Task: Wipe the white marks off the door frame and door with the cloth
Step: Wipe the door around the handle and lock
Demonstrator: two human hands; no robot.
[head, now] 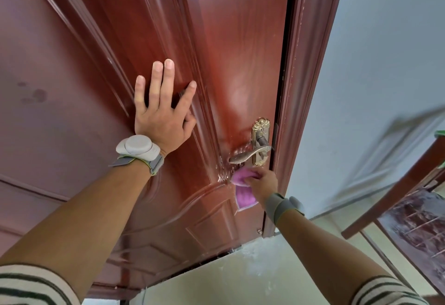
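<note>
A reddish-brown panelled door (240,52) fills most of the view, with its matching door frame (310,64) along the right edge. White smears (224,172) show on the door just left of and below the brass lever handle (250,154). My right hand (263,180) presses a pink cloth (242,188) against the door right under the handle, beside the smears. My left hand (162,109) lies flat on the door panel higher up, fingers spread, holding nothing. Faint pale specks run down the frame's inner edge.
A pale blue wall (373,88) stands right of the frame. A dark wooden piece of furniture (397,196) with a patterned panel juts in at the lower right. The light tiled floor (240,275) below the door has white dust on it.
</note>
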